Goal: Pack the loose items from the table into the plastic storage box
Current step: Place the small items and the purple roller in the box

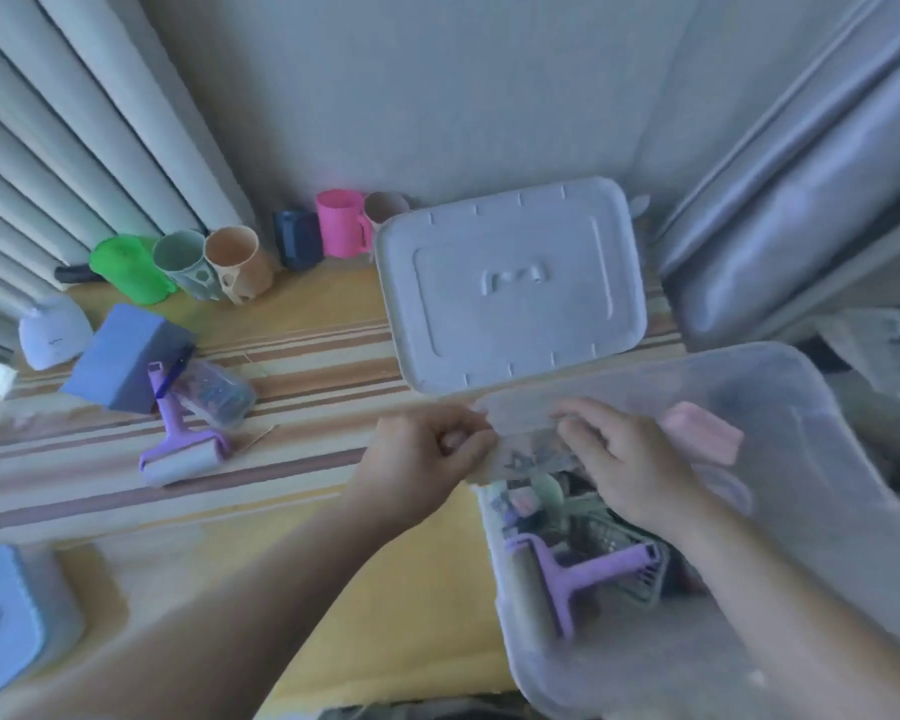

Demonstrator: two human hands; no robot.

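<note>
The clear plastic storage box (811, 407) stands at the right, open. Inside lie a purple lint roller (583, 569), a pink block (702, 431) and several small mixed items. My left hand (422, 459) and my right hand (619, 459) both pinch a clear plastic bag of small items (531, 449) over the box's near-left rim. Loose on the striped table (307, 366) at the left lie a second purple lint roller (183, 449), a clear packet (214, 392) and a blue box (126, 356). The white lid (510, 283) lies behind the storage box.
Several cups line the back of the table: green (126, 267), grey-green (183, 262), beige (235, 262), dark blue (297, 239), pink (341, 220). A white rounded object (53, 330) sits far left, a light blue lidded container (1, 615) at the near left corner. Curtains hang behind.
</note>
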